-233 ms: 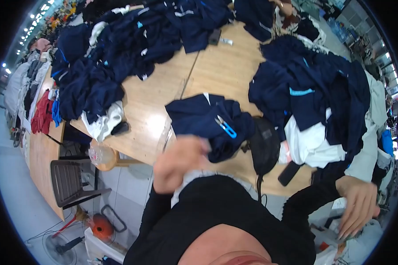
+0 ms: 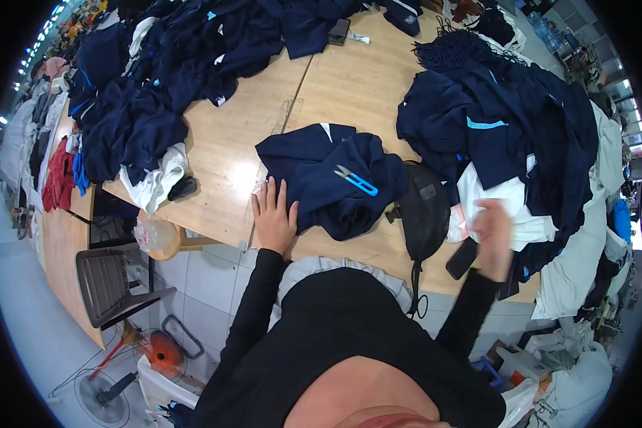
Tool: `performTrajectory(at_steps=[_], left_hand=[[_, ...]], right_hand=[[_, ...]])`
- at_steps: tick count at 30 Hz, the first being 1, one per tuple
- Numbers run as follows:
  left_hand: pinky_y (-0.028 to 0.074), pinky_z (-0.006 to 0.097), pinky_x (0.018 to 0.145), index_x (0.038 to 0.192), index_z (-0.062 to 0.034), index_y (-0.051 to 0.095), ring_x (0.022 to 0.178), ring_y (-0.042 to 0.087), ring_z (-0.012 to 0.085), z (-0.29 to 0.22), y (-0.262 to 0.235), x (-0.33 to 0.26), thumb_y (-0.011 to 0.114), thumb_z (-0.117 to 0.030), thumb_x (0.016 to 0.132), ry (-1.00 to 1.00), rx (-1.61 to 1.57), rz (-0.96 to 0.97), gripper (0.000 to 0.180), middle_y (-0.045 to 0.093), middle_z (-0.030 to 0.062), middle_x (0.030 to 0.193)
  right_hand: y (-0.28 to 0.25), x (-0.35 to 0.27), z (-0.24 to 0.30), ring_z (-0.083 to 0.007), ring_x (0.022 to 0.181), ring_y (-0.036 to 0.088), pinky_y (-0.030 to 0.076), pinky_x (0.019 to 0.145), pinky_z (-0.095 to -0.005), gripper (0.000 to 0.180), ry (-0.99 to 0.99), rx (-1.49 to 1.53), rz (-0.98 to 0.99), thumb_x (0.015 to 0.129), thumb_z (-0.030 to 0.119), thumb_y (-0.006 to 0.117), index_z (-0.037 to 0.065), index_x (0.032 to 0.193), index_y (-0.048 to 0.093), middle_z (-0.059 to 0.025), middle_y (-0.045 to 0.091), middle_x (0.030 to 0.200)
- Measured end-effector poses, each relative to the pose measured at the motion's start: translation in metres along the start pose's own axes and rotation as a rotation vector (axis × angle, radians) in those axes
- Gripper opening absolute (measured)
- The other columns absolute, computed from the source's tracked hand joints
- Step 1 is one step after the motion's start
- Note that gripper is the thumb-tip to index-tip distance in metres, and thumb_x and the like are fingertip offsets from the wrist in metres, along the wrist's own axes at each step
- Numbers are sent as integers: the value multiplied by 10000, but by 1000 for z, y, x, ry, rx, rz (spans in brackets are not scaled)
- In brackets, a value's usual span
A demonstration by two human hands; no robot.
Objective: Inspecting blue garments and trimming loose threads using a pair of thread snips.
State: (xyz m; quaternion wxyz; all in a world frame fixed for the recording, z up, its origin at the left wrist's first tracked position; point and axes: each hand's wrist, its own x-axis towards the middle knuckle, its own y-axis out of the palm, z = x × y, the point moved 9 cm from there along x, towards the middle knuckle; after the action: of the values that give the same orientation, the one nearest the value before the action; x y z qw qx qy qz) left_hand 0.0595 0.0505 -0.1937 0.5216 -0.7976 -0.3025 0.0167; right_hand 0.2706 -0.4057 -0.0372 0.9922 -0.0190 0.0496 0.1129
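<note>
Near edge of desk (image 2: pixel 235 164): left hand (image 2: pixel 274 220) lies palm down, fingers extended and spread, gripping nothing; fingertips sit at the lower left edge of a crumpled navy garment (image 2: pixel 310 182). Right hand (image 2: pixel 493 242) is motion-blurred, raised in front of the right-hand cloths; cannot tell how far it is open or whether it has hold of anything. Just left of it, a black phone (image 2: pixel 463 259) lies by the near edge.

Further in: the navy garment is bunched at the desk's middle, in front of the torso. Blue-handled snips (image 2: pixel 371 190) rest on top, blades toward the far left. A black pouch (image 2: pixel 424 217) adjoins its right side.

Beyond: white cloth (image 2: pixel 478 187) hangs out from under a heap of navy garments (image 2: pixel 506 107) on the right. Far left: a longer pile of navy clothing (image 2: pixel 214 53), reaching along the far side.
</note>
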Motion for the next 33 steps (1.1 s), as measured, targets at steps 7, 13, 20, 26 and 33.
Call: performTrajectory(at_steps=[7,13,20,26,33], left_hand=[[274,563,1308,1418,-130,702,1534,483,350,-4,-1,3,673,-257,1049,-13,35,-38,392,591,129,1602],[296,550,1309,1316,-163,796,1509,520,350,6,1,0,671,-104,992,-23,-64,-70,352,642,120,1544],[385,542,1245,860,-21,743,1436,550,440,32,-8,-10,620,106,750,-53,-441,-143,208,684,180,1372],[441,500,1112,721,4,649,1277,581,395,35,-23,-21,658,71,649,18,-592,-43,99,660,142,1198],[475,424,944,715,10,625,1099,584,327,110,-47,-31,636,106,748,-205,-523,-91,102,642,126,1083]], right_hand=[[203,-53,-29,-291,839,766,595,765,-371,192,-443,-656,168,982,61,797,-36,1140,749,-160,772,945],[267,-20,-43,-370,1262,675,550,1052,-462,338,-639,-964,147,954,51,767,-33,1280,729,-188,732,1322],[276,-6,-64,-286,1049,638,488,872,-410,384,-587,-1236,255,945,61,781,31,1326,747,-96,677,1073],[287,-11,-74,-314,1026,627,458,885,-421,331,-530,-1156,337,898,38,808,55,1218,725,-89,661,1113],[280,-27,-88,-324,1029,625,439,885,-435,211,-398,-1025,534,955,95,784,87,1101,632,-99,659,1015]])
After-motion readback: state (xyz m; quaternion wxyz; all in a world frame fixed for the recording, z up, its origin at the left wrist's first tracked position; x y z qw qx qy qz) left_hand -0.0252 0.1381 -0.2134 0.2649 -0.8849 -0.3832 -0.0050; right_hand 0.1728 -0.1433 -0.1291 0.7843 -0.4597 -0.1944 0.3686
